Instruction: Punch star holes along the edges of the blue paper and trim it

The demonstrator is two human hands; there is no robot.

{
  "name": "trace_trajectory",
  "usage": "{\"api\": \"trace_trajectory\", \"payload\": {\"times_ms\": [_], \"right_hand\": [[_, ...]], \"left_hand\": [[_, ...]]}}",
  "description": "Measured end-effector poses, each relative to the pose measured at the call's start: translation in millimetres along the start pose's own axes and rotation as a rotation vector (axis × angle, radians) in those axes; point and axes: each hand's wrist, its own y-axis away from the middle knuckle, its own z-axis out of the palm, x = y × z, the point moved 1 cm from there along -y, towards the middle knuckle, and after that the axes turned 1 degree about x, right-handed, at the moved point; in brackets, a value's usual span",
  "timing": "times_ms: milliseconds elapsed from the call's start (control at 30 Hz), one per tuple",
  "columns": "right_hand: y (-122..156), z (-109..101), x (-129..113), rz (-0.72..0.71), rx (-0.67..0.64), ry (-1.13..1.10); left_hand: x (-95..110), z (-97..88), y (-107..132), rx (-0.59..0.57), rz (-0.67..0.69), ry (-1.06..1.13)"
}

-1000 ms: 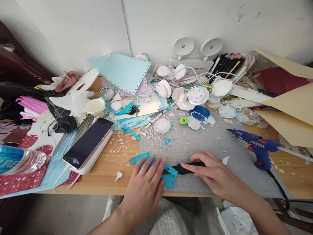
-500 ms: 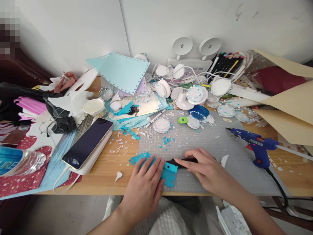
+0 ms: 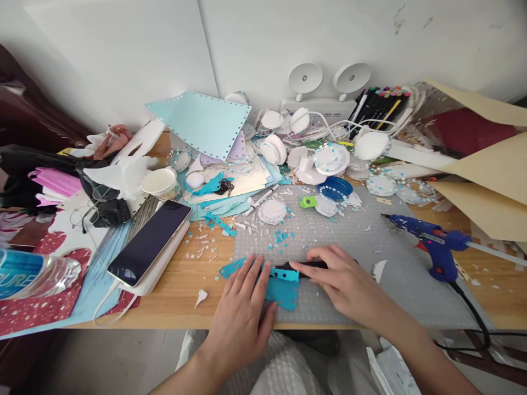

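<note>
My left hand (image 3: pixel 242 307) lies flat on a bright blue sheet of paper (image 3: pixel 284 296) with small star-shaped holes, its fingers stretched out and pressing it down. The sheet has a narrow folded strip along its far edge. In my right hand (image 3: pixel 340 277) is a long black tool (image 3: pixel 317 264), gripped with the index finger stretched along it. Its front end meets the folded strip; the hand hides most of it, and I cannot make out its exact kind. Beneath the sheet's right part is a grey cutting mat (image 3: pixel 362 307).
A blue glue gun (image 3: pixel 428 236) lies at the right with its cord over the edge. Left stand a phone (image 3: pixel 150 241), a paper cup (image 3: pixel 160 184) and a water bottle (image 3: pixel 37 274). White paper discs, scraps, a green punch (image 3: pixel 307 202) and a blue lid (image 3: pixel 335 188) crowd the back.
My right hand and the black tool have shifted slightly left along the strip. My left fingers have drawn a little left, showing more of the strip.
</note>
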Motion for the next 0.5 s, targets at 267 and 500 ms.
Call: {"api": "trace_trajectory", "payload": {"times_ms": [267,500], "right_hand": [[7.1,-10.3,12.0,0.009,0.012,-0.004],[-16.7,-5.6,6.4,-0.024,0.004,-0.003]], "left_hand": [[-1.7,3.2,1.6,0.036,-0.028,0.005],[-2.9,5.8,1.4,0.020,0.021,-0.021]]}}
